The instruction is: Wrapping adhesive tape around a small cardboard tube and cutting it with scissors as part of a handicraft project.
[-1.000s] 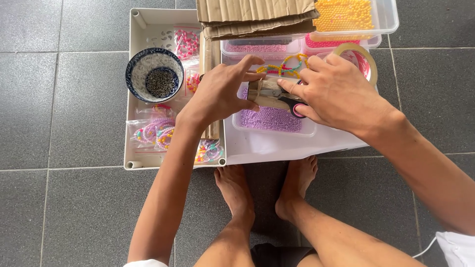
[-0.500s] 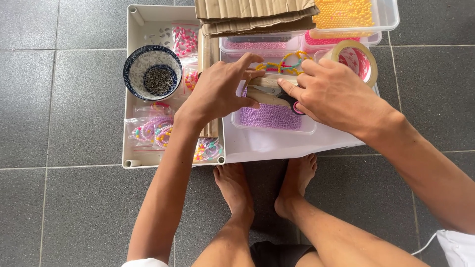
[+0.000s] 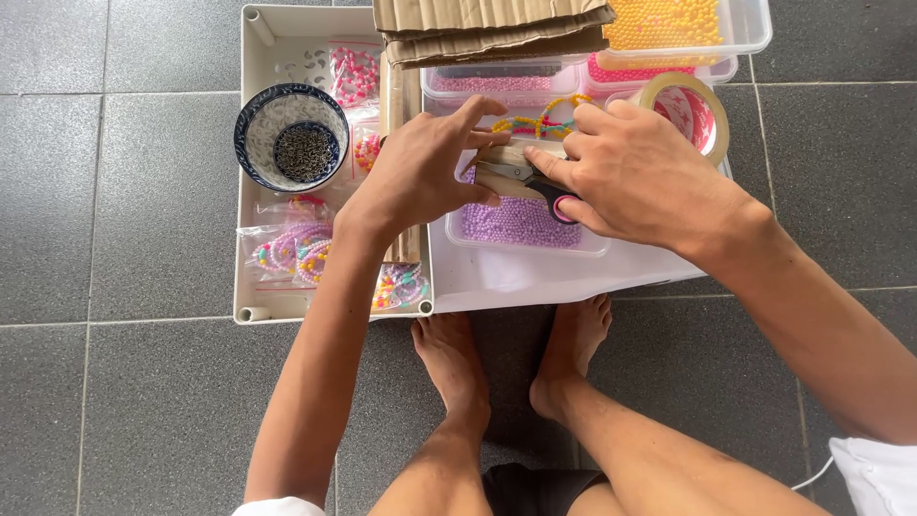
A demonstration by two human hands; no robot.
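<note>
There is one view only, from a camera worn on the person's head. It looks almost straight down onto the grey tiled floor (image 3: 115, 191), from about seated head height. The person's bare feet (image 3: 516, 363) lie near, at the lower middle, and both forearms reach away from the camera toward the far side. The hands (image 3: 535, 177) meet just above the picture's centre, over a white tray (image 3: 250, 143). The far edge cuts off the cardboard (image 3: 487, 29) and the boxes beside it.
</note>
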